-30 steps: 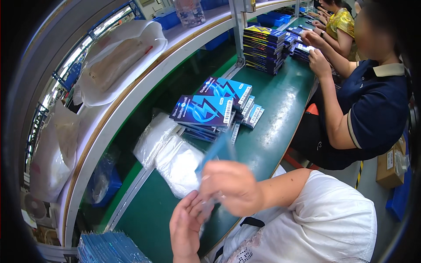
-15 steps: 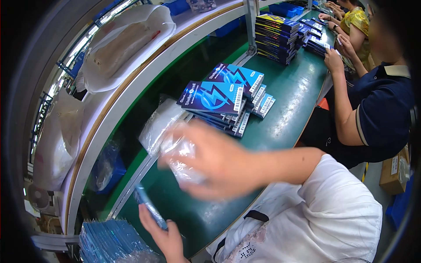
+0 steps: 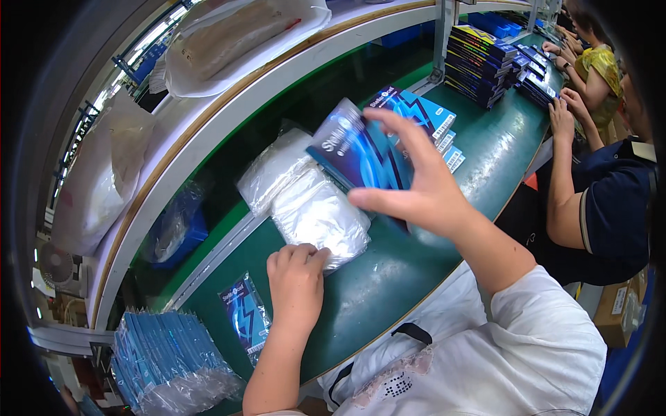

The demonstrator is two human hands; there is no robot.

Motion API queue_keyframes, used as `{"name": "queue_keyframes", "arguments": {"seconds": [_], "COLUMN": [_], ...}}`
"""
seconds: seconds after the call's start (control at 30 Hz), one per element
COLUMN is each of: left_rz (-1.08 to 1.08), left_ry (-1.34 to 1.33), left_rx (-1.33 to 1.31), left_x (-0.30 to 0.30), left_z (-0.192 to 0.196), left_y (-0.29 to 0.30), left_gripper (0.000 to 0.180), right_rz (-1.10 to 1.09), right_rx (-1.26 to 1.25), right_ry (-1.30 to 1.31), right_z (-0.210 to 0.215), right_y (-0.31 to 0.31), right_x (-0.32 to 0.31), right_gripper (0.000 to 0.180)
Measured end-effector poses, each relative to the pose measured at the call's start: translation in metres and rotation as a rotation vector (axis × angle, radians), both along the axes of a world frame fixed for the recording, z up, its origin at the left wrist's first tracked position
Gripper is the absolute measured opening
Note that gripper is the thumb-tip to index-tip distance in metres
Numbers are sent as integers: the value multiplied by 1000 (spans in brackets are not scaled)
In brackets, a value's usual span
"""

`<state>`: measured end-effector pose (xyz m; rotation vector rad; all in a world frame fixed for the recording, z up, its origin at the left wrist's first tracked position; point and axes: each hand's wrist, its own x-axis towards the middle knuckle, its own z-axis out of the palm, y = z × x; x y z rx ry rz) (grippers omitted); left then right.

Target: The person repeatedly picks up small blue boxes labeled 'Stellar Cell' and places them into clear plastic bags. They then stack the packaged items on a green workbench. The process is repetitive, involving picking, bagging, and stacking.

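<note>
At the left, a row of bagged blue boxes [image 3: 163,350] stands packed on the table [image 3: 350,295], and a single bagged box [image 3: 245,313] lies beside it. The left hand [image 3: 298,281] has its fingers bent close together at the near end of the clear bags [image 3: 322,215]; whether they pinch one cannot be told. The right hand [image 3: 427,184] spreads thumb and fingers across a blurred, tilted blue box [image 3: 357,149], holding it by its long edges above the table. Beyond stand a low stack [image 3: 423,114] and a taller stack [image 3: 479,66].
</note>
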<state>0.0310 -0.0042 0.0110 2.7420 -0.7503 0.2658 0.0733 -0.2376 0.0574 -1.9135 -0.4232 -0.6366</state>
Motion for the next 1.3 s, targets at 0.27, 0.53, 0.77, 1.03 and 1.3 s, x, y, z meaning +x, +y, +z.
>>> {"name": "queue_keyframes", "arguments": {"seconds": [0.27, 0.53, 0.77, 1.03, 1.3], "left_rz": [121, 152, 419, 219, 272], "left_ry": [-57, 37, 472, 402, 645], "left_rx": [-359, -538, -1056, -783, -1653], "left_x": [-4, 0, -3, -19, -34], "left_z": [-4, -3, -5, 6, -9], "left_y": [-5, 7, 8, -3, -25], "left_gripper": [17, 20, 10, 27, 30], "right_rz": [936, 1023, 841, 355, 476], "right_rx": [979, 1028, 846, 757, 652], "right_ry": [1150, 1189, 1111, 844, 832], "right_z": [-57, -73, -72, -80, -73], "right_y": [4, 30, 15, 38, 52], "right_x": [-40, -23, -31, -44, -62], "right_gripper": [50, 69, 61, 19, 22]}}
